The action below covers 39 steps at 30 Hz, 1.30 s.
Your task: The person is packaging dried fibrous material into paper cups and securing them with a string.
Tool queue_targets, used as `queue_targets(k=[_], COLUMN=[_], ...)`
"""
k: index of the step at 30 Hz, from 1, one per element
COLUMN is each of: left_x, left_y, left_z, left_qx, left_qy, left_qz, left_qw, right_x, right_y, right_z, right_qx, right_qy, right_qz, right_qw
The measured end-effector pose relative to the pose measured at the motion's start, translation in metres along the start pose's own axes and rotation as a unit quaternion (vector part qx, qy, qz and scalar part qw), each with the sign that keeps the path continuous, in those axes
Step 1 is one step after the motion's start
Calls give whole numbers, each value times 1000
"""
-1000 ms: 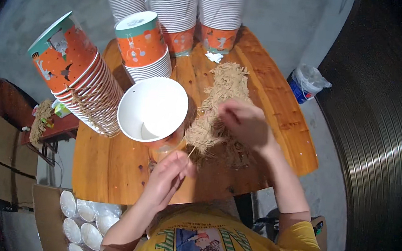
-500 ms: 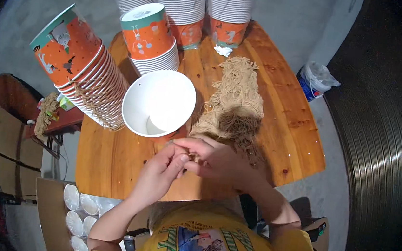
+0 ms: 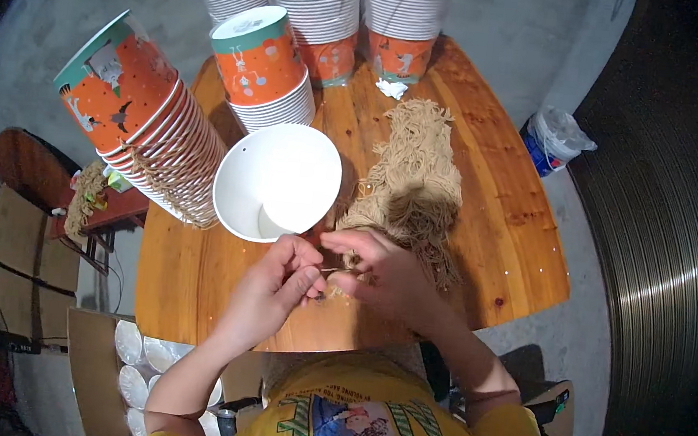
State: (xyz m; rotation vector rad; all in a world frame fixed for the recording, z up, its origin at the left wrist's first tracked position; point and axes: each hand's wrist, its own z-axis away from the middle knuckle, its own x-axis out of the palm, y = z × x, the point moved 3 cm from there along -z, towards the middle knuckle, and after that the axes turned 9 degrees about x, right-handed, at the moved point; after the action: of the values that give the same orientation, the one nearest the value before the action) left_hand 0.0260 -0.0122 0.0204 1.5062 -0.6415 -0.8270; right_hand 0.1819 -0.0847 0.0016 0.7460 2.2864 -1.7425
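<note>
Near the table's front edge, my left hand (image 3: 282,285) pinches one end of a short tan cord (image 3: 331,270). Facing it, my right hand (image 3: 379,271) has its thumb and fingers curled around the cord's other part, where a small loop or knot seems to show. A white paper bucket (image 3: 277,179) lies just beyond my hands, its mouth tilted toward me and a small hole near its rim. To the right spreads a pile of tan cords (image 3: 417,161), darker at its near end in my right hand's shadow.
At left leans a stack of orange buckets (image 3: 125,104) with cord handles hanging along it. Another upside-down stack (image 3: 259,62) stands behind the white bucket. Wrapped bucket stacks (image 3: 327,56) line the back. A crumpled white tissue (image 3: 391,88) lies near them. A cardboard box (image 3: 88,353) sits below left.
My hands have drawn slightly apart, so a stretch of cord shows between them. My right hand's fingers have opened a little. The buckets and cord pile stay in place.
</note>
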Motion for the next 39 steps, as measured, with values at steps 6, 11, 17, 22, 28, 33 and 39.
queue_targets(k=[6, 11, 17, 22, 28, 33, 39], left_x=[2, -3, -6, -10, 1, -3, -5], left_y=[1, 16, 30, 23, 24, 23, 22], left_z=[-2, 4, -7, -13, -13, -14, -17], left_qx=[62, 153, 284, 258, 321, 326, 338], left_qy=[28, 106, 158, 122, 105, 92, 109], left_qz=[-52, -215, -530, -518, -564, -573, -532], left_qw=[996, 959, 783, 807, 753, 747, 769], right_x=[13, 11, 19, 27, 31, 25, 27], right_y=[-2, 2, 13, 20, 22, 15, 21], right_z=[0, -3, -11, -14, -11, -9, -10], right_qx=[197, 173, 71, 99, 172, 252, 144], right_qy=[-98, 75, 161, 149, 55, 1, 73], right_qz=[-194, -107, -112, -159, -327, -327, -261], right_qw=[956, 976, 978, 971, 928, 911, 952])
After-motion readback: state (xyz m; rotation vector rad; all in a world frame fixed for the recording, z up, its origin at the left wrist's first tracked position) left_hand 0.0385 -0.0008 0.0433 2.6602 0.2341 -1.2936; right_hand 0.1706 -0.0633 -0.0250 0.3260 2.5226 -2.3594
